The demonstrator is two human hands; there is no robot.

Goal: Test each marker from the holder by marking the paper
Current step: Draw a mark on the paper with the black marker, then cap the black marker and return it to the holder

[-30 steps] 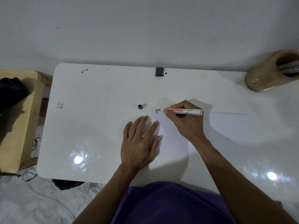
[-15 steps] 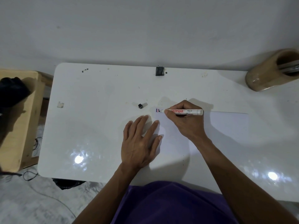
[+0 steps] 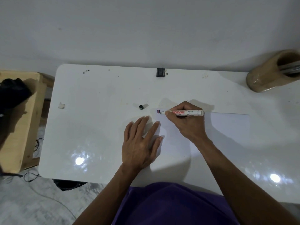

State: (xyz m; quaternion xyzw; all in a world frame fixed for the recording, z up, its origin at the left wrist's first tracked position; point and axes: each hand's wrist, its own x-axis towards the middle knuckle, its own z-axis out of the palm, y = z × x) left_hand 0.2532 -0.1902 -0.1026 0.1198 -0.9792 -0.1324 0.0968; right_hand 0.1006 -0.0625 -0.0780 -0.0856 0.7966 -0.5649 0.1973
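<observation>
A white sheet of paper (image 3: 227, 127) lies on the white table (image 3: 97, 127). My right hand (image 3: 186, 125) grips a white marker (image 3: 186, 112), lying almost level, with its tip touching the paper's top left corner. Short red, blue and black strokes (image 3: 158, 111) stand there side by side. My left hand (image 3: 141, 143) lies flat with fingers spread, pressing the paper's left edge. The marker's black cap (image 3: 141, 106) sits on the table just left of the paper. A tan holder (image 3: 272, 73) stands at the far right with grey markers (image 3: 290, 69) inside.
A small black block (image 3: 160, 72) sits at the table's back edge against the wall. A bit of white tape (image 3: 61, 105) sticks near the left edge. A wooden stool (image 3: 17, 127) with a dark object (image 3: 13, 93) stands left of the table. Cables lie on the floor.
The marker tip has drawn a short black stroke beside the red and blue ones. My left hand has stayed flat on the paper.
</observation>
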